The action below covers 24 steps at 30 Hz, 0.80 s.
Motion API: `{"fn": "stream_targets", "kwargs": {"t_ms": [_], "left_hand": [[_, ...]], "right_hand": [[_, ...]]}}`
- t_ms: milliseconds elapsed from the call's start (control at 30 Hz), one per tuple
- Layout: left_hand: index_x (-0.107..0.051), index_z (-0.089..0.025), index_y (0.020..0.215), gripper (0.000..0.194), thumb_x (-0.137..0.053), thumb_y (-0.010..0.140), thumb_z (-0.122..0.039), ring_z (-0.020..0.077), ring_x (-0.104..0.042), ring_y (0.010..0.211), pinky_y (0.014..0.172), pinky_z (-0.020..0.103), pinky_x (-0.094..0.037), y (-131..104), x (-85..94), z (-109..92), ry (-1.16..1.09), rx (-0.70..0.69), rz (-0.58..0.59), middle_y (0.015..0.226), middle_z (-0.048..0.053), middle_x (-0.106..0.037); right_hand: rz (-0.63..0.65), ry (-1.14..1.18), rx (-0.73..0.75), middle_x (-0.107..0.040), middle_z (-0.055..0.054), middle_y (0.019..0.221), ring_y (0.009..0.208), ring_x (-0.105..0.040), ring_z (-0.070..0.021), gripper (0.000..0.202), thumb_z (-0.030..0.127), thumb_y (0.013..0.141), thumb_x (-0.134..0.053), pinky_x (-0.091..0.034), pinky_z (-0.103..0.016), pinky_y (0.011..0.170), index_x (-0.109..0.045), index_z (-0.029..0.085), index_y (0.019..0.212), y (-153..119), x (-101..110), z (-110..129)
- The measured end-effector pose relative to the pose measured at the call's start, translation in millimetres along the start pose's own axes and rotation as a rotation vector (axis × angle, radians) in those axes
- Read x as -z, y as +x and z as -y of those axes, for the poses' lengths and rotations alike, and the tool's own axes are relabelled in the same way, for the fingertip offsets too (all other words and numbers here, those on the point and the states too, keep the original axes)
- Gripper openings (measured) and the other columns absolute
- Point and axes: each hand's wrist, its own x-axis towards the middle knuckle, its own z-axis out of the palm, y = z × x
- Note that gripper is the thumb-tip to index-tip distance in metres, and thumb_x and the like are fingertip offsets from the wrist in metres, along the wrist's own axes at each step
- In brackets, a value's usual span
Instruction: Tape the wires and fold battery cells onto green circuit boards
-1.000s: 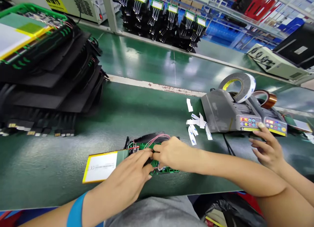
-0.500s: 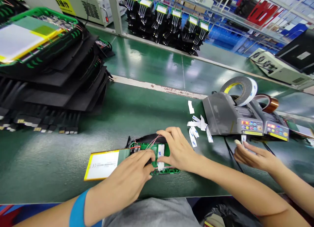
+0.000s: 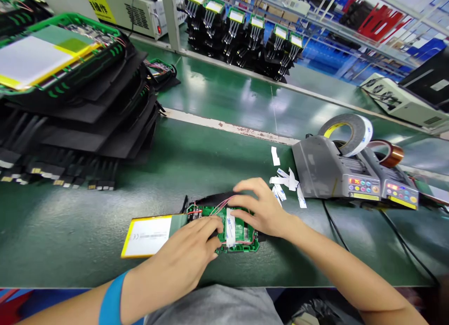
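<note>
Closest to me, the left hand (image 3: pixel 196 238) lies over the left part of a small green case (image 3: pixel 249 247), its fingers bent and close together; I can't tell whether they pinch something or only press. The right hand (image 3: pixel 260 210) arches over the case's other side, fingers loosely spread, with nothing that I can see held in them. The case sits on the table (image 3: pixel 196 161) right beneath both hands; I'd guess it is light and fairly stiff, best held by its rim. The flat battery (image 3: pixel 149 236), out to the left of the left hand, strikes me as the touchy piece: thin, probably smooth, easily creased, so better carried level by its edges. The pink wires (image 3: pixel 222 203) between the hands look soft and easy to snag. As for looks, the case is bright green and shallow, with a white strip (image 3: pixel 230 229) lying across it just beside the right fingers, and the battery is white, edged in yellow. Beyond the right hand are tape scraps (image 3: pixel 286 181), then a grey tape machine (image 3: pixel 317 168); farther off, up and left of the left hand, rises a pile of black panels (image 3: pixel 105 133)
</note>
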Motion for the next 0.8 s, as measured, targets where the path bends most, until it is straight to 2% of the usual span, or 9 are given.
{"fn": "stream_targets", "kwargs": {"t_ms": [33,133,233,333,533,667,800], "left_hand": [[-0.061,-0.018,0.102,0.026,-0.039,0.091,-0.011,0.0255,-0.052,0.116,0.101,0.048,-0.047,-0.1,-0.5,0.3,0.001,-0.001,0.0,0.117,0.009,-0.052],[-0.061,-0.019,0.103,0.026,-0.04,0.091,-0.011,0.0257,-0.052,0.116,0.101,0.048,-0.046,-0.1,-0.8,0.9,0.013,-0.008,-0.025,0.117,0.009,-0.053],[-0.062,-0.018,0.104,0.027,-0.04,0.09,-0.01,0.0264,-0.053,0.115,0.1,0.048,-0.048,0.5,0.8,0.3,0.014,-0.017,-0.052,0.115,0.01,-0.055],[-0.063,-0.018,0.102,0.028,-0.04,0.09,-0.009,0.0261,-0.055,0.111,0.095,0.047,-0.05,1.6,2.1,-0.2,-0.005,-0.006,-0.035,0.112,0.009,-0.056],[-0.064,-0.019,0.101,0.027,-0.041,0.09,-0.01,0.0249,-0.055,0.111,0.097,0.046,-0.049,3.1,2.1,1.1,-0.024,-0.005,-0.021,0.111,0.008,-0.057],[-0.063,-0.018,0.102,0.026,-0.04,0.09,-0.01,0.0261,-0.053,0.113,0.099,0.046,-0.047,1.4,0.0,1.6,-0.003,-0.015,-0.032,0.112,0.009,-0.056],[-0.062,-0.018,0.103,0.026,-0.04,0.091,-0.011,0.0269,-0.052,0.115,0.099,0.048,-0.046,-0.2,-4.0,2.2,0.008,-0.01,-0.017,0.114,0.01,-0.055]], "right_hand": [[0.027,-0.037,0.093,-0.057,-0.004,0.114,0.103,-0.047,-0.0193,0.01,0.022,0.093,-0.055,-0.04,-0.036,0.092,-0.061,0.024,0.101,0.7,2.1,-1.7],[0.186,-0.101,0.246,-0.059,-0.001,0.113,0.098,-0.041,-0.0192,0.019,0.019,0.095,-0.051,-0.035,-0.037,0.092,-0.066,0.023,0.084,4.3,2.2,-8.0],[0.31,-0.094,0.295,-0.059,-0.002,0.113,0.093,-0.038,-0.0185,0.024,0.02,0.096,-0.048,-0.031,-0.037,0.091,-0.069,0.023,0.085,10.2,-0.7,-16.4],[0.374,-0.059,0.357,-0.059,-0.002,0.11,0.091,-0.037,-0.0178,0.027,0.019,0.098,-0.045,-0.029,-0.035,0.088,-0.07,0.023,0.087,19.2,-0.3,-24.3],[0.548,-0.006,0.431,-0.058,-0.001,0.108,0.088,-0.036,-0.0185,0.024,0.023,0.097,-0.049,-0.031,-0.034,0.082,-0.071,0.023,0.087,42.2,5.0,-27.8],[0.593,-0.044,0.449,-0.057,-0.004,0.104,0.084,-0.035,-0.0192,0.025,0.02,0.097,-0.046,-0.031,-0.034,0.078,-0.07,0.022,0.089,50.9,5.5,-21.4],[0.534,-0.111,0.466,-0.058,-0.005,0.103,0.081,-0.036,-0.0193,0.024,0.017,0.097,-0.045,-0.031,-0.033,0.075,-0.068,0.02,0.089,48.5,3.8,-15.2]]}}
